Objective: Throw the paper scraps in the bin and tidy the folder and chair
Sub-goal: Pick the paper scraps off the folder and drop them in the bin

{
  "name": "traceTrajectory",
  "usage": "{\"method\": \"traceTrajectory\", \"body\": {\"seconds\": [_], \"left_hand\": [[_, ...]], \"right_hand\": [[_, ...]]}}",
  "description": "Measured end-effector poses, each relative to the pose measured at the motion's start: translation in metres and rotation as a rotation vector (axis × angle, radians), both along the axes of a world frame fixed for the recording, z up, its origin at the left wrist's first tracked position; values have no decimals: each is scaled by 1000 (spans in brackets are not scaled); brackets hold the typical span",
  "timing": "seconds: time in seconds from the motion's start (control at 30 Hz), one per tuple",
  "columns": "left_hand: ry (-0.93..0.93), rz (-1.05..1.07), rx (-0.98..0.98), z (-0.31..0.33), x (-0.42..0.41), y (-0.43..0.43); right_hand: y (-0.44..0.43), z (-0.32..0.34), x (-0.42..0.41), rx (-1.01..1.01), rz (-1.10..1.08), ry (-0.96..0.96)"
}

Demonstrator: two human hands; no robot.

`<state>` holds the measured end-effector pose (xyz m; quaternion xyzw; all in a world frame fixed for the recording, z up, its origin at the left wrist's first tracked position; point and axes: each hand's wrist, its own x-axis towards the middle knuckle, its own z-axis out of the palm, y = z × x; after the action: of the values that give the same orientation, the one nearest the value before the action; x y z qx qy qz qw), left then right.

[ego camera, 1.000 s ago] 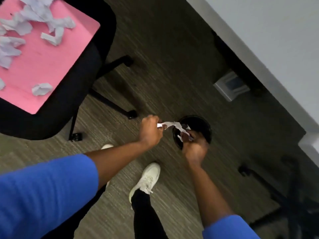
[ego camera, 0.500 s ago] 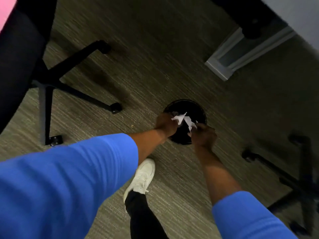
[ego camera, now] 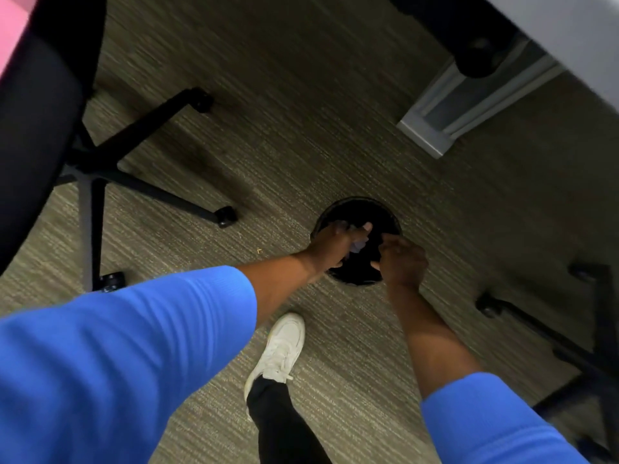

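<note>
A round black bin [ego camera: 357, 201] stands on the carpet. Both of my hands are over its mouth. My left hand [ego camera: 333, 244] reaches in from the left with a small, blurred clump of pale paper scraps [ego camera: 359, 245] at its fingertips. My right hand [ego camera: 402, 259] is at the bin's right rim, back of the hand up and fingers curled inward; no paper shows in it. The black office chair [ego camera: 40, 122] fills the left edge. Only a corner of the pink folder [ego camera: 10, 28] on its seat is in view.
The chair's star base and castors [ego camera: 100, 169] spread over the carpet left of the bin. A grey desk foot [ego camera: 469, 105] and the white desk top [ego camera: 569, 35] are at upper right. Another chair base [ego camera: 586, 346] is at right. My white shoe [ego camera: 281, 349] is below the bin.
My view has swung down toward the bin, so the folder's scraps left the frame. Both hands have dropped lower into the bin's mouth, and the paper now shows only at the left hand.
</note>
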<state>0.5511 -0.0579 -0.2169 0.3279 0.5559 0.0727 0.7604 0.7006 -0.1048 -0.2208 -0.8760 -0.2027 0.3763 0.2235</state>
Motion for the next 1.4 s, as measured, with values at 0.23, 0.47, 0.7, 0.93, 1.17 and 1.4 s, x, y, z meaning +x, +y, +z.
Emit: {"method": "traceTrajectory", "body": {"seconds": [0.23,0.47,0.7,0.93,1.17,1.4], "left_hand": [[212,-102,138,32,-32,-3],[657,-268,575,84,-100,-15],[844,-229,922,136,-213,-37],[1137,18,1048,185,-334,-17],[1393,297,693,208,-416,21],[1424,444,473,196,-458,31]], "right_hand": [[3,35,-30,-3,84,-79],[15,69,-83,23,124,-3],[50,134,-170,70,391,9],[110,189,-277,195,579,26],[161,219,-372,332,821,-15],[191,234,-444,432,1031,-83]]}}
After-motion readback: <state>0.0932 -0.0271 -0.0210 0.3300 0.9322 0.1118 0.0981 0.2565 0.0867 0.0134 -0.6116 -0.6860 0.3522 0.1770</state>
